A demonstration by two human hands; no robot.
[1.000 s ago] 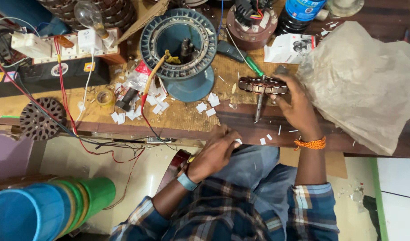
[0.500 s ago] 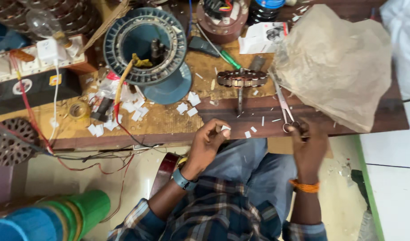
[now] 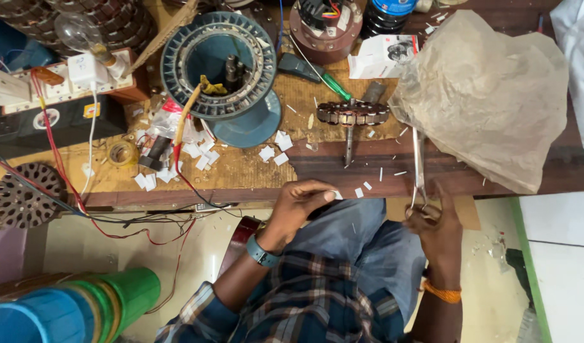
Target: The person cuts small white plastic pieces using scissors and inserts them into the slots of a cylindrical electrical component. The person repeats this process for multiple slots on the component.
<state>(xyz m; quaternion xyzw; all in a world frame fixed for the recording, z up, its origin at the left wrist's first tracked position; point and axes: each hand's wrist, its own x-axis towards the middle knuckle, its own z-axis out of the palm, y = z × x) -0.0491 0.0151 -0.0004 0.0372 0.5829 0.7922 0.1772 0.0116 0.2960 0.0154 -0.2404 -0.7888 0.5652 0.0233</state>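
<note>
Landmark: brown toothed metal rotor on a steel shaft (image 3: 352, 114), lying mid-counter on the wooden counter (image 3: 495, 184). Left of rotor: round blue-grey slotted stator on a dish base (image 3: 219, 63), small white paper slips (image 3: 274, 147) scattered between the two. Behind rotor: green-handled screwdriver (image 3: 333, 86) and white printed paper leaflet (image 3: 381, 56); farther behind, round maroon motor housing (image 3: 324, 25). Right of rotor: crumpled translucent plastic bag (image 3: 489, 95). In front of rotor, at counter edge: left hand (image 3: 301, 200) pinching a slip; right hand (image 3: 435, 219) gripping steel scissors (image 3: 419, 162), blades pointing toward bag. Far left of rotor: white power strip with clear bulb (image 3: 76, 47).
</note>
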